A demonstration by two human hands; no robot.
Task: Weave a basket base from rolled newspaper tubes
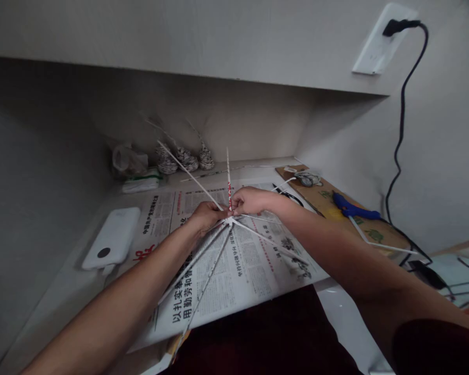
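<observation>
Several thin rolled-paper sticks (268,240) radiate like spokes from a small white crossing over a newspaper sheet (234,276). At the left of that crossing my left hand (208,215) is closed, its thumb and fingers pinching the sticks. My right hand (252,200) is closed at the upper right side of the same crossing, fingertips on the paper sticks beside a red-and-white stick (229,187) that points away from me. The two hands' fingertips nearly meet. Parts of the crossing are hidden behind the fingers.
A white power bank (119,234) lies at the left. Several woven paper shapes (186,159) and a plastic bag (130,159) stand at the back. At right, a blue glue gun (354,208) rests on cardboard (322,200); a black cable (402,114) hangs from a wall socket (375,49).
</observation>
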